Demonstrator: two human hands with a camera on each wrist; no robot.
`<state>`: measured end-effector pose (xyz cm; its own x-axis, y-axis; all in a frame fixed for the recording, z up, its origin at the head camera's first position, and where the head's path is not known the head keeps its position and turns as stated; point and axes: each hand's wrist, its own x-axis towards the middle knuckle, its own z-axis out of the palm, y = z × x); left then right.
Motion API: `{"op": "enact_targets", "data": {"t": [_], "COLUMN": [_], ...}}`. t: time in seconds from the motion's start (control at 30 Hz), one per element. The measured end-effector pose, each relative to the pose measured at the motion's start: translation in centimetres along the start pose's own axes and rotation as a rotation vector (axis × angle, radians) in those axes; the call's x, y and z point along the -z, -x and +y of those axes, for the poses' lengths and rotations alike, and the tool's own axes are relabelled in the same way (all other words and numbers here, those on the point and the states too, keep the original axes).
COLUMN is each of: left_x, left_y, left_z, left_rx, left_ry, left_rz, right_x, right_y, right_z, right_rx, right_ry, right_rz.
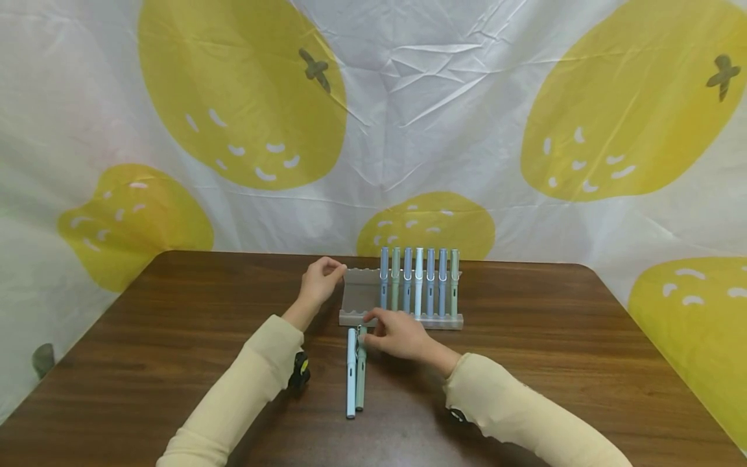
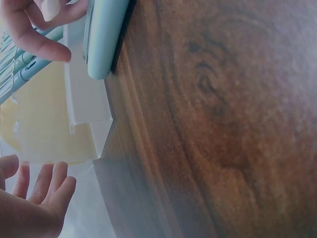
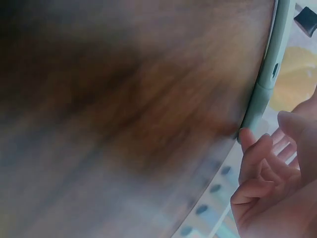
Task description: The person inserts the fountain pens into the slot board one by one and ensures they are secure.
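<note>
A clear pen stand [image 1: 358, 319] holds several capped pens in blue, green and pale tones, upright in a row on its right side. My left hand [image 1: 320, 280] touches the stand's upper left corner with its fingertips; the fingers look fairly straight in the left wrist view. In front of the stand, a pale blue pen [image 1: 351, 383] and a green pen [image 1: 361, 383] lie side by side on the table. My right hand [image 1: 401, 334] hovers over the green pen's far end, thumb and forefinger apart. Whether it touches that pen is hard to tell.
The stand rests on a dark brown wooden table [image 1: 175, 337] near its back edge. Behind hangs a white cloth [image 1: 432, 130] printed with yellow fruit. Dark devices sit at both wrists.
</note>
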<state>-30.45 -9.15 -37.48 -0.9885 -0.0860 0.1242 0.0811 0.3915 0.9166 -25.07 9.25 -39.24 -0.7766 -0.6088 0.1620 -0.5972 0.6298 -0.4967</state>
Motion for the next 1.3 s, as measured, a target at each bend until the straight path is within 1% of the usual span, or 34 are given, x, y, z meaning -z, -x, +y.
{"op": "enact_targets", "data": {"t": [0.17, 0.3, 0.5, 0.7, 0.8, 0.93, 1.1, 1.3], "left_x": [0.0, 0.0, 0.0, 0.1, 0.1, 0.0, 0.0, 0.0], "left_y": [0.0, 0.0, 0.1, 0.1, 0.1, 0.1, 0.2, 0.3], "left_z": [0.0, 0.1, 0.1, 0.1, 0.1, 0.1, 0.1, 0.2], "left_rx": [-0.004, 0.002, 0.001, 0.006, 0.011, -0.003, -0.007, 0.010], "left_ry": [0.000, 0.008, 0.011, 0.015, 0.020, 0.012, 0.008, 0.019], "left_rz": [0.003, 0.001, 0.002, -0.001, -0.004, 0.005, 0.017, 0.010], "right_x": [-0.2, -0.4, -0.5, -0.2, 0.0, 0.3, 0.6, 0.6], "right_y": [-0.1, -0.2, -0.2, 0.0, 0.1, 0.2, 0.2, 0.1], "right_z": [-0.3, -0.6, -0.8, -0.9, -0.8, -0.5, -0.3, -0.2], "right_rx": [-0.011, -0.017, -0.036, -0.024, -0.016, -0.012, -0.008, -0.044], "right_ry": [0.017, 0.059, 0.099, 0.098, 0.080, 0.056, 0.074, 0.080], "right_rz": [-0.025, -0.054, -0.061, -0.075, -0.103, -0.147, -0.178, -0.205]}}
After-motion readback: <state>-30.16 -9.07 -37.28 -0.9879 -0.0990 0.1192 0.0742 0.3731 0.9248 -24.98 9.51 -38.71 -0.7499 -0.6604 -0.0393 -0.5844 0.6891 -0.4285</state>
